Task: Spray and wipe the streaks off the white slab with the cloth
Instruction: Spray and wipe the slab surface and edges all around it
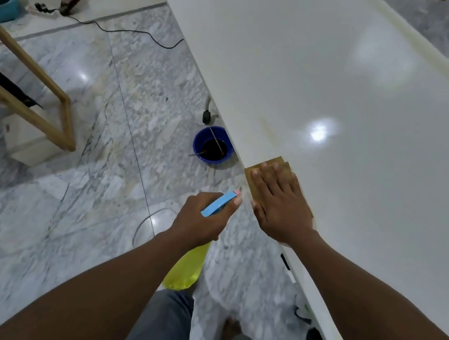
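R grip (279, 204) flat, fingers straight, pressing cloth (272, 164) onto slab (375, 90) right at its edge. L grip (201, 218) wrapped round bottle (185, 268), just left of R, off the slab. Risks: spray from there may hit floor (66, 204); streak (267, 126) ahead of R fingers could get missed.

Left grip (201, 218) clasping spray bottle (186, 269), right grip (279, 204) flat, palm down
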Motion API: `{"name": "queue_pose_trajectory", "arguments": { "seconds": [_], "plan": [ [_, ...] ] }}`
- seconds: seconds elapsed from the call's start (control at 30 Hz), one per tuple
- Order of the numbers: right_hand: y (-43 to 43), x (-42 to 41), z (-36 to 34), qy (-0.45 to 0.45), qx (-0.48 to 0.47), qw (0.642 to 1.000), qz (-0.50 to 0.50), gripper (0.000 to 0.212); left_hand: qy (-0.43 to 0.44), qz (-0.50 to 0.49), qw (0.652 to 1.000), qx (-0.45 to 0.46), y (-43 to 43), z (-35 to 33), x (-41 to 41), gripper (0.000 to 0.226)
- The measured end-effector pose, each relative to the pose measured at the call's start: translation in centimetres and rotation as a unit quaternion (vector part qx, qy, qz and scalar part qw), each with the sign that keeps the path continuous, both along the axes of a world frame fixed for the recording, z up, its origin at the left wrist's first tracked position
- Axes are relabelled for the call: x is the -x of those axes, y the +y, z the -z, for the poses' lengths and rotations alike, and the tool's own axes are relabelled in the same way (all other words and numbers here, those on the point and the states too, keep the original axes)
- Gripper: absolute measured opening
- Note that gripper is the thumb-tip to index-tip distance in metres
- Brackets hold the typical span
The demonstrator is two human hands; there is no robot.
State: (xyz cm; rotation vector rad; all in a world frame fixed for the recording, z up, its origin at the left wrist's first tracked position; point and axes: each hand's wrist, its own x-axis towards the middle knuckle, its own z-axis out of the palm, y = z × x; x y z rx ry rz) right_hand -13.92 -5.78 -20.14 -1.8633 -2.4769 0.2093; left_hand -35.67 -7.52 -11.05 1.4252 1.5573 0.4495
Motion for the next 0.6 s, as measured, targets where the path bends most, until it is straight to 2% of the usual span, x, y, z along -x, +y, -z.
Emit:
{"name": "queue_pose_trajectory", "arguments": {
  "seconds": [0.2, 0.3, 0.4, 0.47, 0.5, 0.53, 0.57, 0.6],
  "plan": [
    [-7.4, -2.3, -0.3, 0.001, -0.014, 1.000, 0.003, 0.067, -0.013, 0.020, 1.000, 0.019, -5.9, -0.9, -1.3, 0.050],
    [-10.3, -2.4, 0.1, 0.023, -0.040, 0.999, 0.018, 0.060, -0.019, 0.035, 0.999, 0.014, -7.0, -0.9, -1.4, 0.052],
    [-11.4, -2.1, 0.5, 0.083, -0.071, 0.993, 0.039, 0.050, -0.027, 0.028, 0.999, 0.002, -7.4, -1.2, -1.1, 0.055],
    [-10.9, -1.6, -0.5, 0.177, -0.074, 0.978, 0.085, 0.047, -0.043, 0.026, 0.999, 0.000, -7.1, -1.7, -0.5, 0.055],
    [-10.6, -1.2, -2.1, 0.243, -0.050, 0.958, 0.140, 0.043, -0.053, 0.028, 0.998, 0.001, -6.8, -2.0, -0.3, 0.055],
    [-10.2, -0.7, -4.0, 0.317, -0.010, 0.925, 0.211, 0.039, -0.061, 0.028, 0.998, 0.001, -6.5, -2.3, 0.1, 0.056],
    [-9.6, -0.4, -6.1, 0.398, 0.027, 0.873, 0.282, 0.036, -0.071, 0.029, 0.997, -0.001, -6.1, -2.8, 0.5, 0.057],
    [-9.0, -0.4, -7.9, 0.506, 0.055, 0.783, 0.357, 0.031, -0.080, 0.033, 0.996, -0.005, -5.7, -3.4, 0.8, 0.058]
  ]
}}
